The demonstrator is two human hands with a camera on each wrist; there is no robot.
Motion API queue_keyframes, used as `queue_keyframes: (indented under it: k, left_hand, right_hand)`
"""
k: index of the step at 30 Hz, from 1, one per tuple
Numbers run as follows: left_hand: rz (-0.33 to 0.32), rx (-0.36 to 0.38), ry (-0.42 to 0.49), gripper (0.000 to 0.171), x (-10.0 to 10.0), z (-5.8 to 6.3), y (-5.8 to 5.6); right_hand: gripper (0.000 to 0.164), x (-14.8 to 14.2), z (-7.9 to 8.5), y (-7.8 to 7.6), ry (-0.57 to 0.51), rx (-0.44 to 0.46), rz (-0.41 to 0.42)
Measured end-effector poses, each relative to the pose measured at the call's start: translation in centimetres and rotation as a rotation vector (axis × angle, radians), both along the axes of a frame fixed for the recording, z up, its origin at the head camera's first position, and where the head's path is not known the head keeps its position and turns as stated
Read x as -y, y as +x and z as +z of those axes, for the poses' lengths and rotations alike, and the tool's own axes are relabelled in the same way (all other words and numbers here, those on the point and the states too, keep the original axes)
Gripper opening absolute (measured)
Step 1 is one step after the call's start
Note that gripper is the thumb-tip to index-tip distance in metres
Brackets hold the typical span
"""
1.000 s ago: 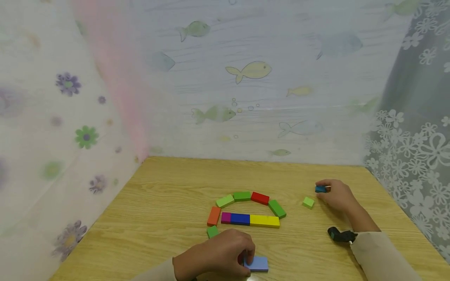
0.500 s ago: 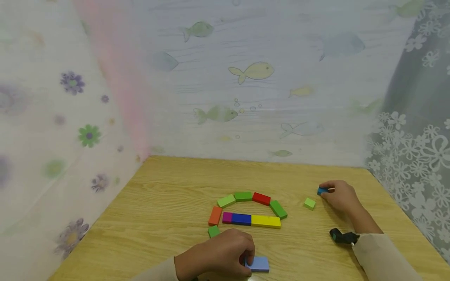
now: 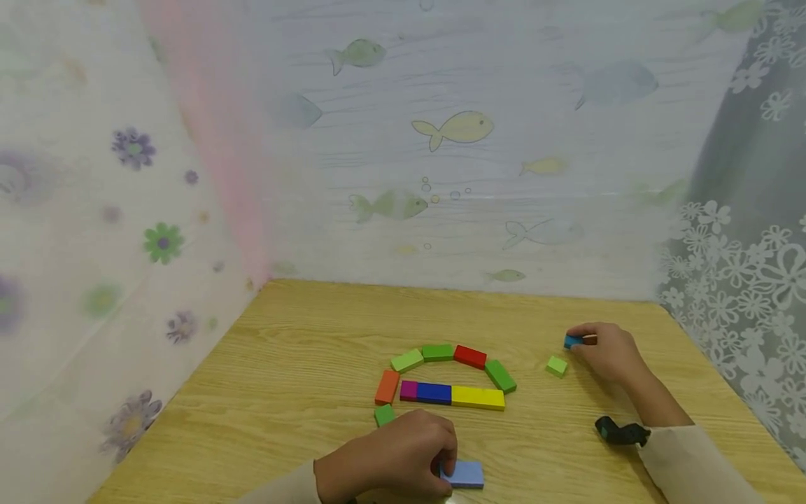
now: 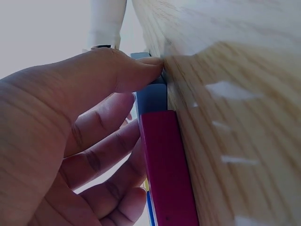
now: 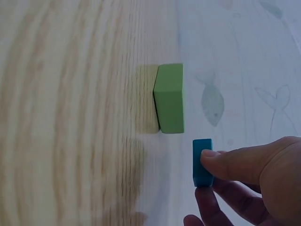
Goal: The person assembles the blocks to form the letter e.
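Observation:
My left hand (image 3: 406, 448) grips the left end of a light blue block (image 3: 466, 474) lying flat near the table's front. In the left wrist view its thumb presses that end, and a magenta-red block (image 4: 168, 165) lies in line with it, nearer the camera. Between thumb and fingers my right hand (image 3: 607, 350) pinches a small blue block (image 5: 202, 162), which appears raised off the table. Just left of and nearer than that hand sits a small light green block (image 3: 557, 366), apart from it.
An arch of green, orange and red blocks (image 3: 470, 357) lies mid-table. Inside it runs a straight row of magenta, blue and yellow blocks (image 3: 477, 397). A green block (image 3: 384, 416) is partly behind my left hand. Printed curtains (image 3: 466, 245) border the wooden table (image 3: 302, 336).
My right hand, with the small blue block, has shifted slightly left towards the light green block. The left hand stays in place on the light blue block.

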State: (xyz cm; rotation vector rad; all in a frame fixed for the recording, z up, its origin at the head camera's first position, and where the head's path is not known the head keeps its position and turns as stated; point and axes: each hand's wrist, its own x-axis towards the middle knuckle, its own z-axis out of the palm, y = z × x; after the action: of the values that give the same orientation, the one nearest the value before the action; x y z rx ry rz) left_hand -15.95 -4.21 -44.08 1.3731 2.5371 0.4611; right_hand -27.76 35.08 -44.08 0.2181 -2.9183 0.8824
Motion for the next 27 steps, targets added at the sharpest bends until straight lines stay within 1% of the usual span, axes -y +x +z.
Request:
queue_keyframes:
  k: [7,16,20,23,27]
  left_hand:
    - [-0.011,-0.005,0.022,0.021,0.0,0.0,-0.1]
    - [-0.020,-0.026,0.038,0.022,0.1,-0.3,-0.2]
    - [-0.029,-0.028,0.040,0.021,0.0,-0.2,-0.2]
    - [-0.033,-0.031,0.040,0.021,0.0,-0.1,-0.2]
    - [-0.031,-0.039,0.037,0.021,-0.1,-0.1,-0.3]
  right_hand:
    - [0.035,1.1,0.6,1.4,0.002,-0.039,0.052]
    - [0.029,2.4,0.8,2.5,0.011,-0.115,0.121]
    - [0.028,2.9,0.9,3.0,0.006,-0.140,0.160]
    - [0.027,3.2,1.0,3.3,0.009,-0.139,0.194]
    - [0.026,3.7,1.0,3.8,0.017,-0.109,0.243]
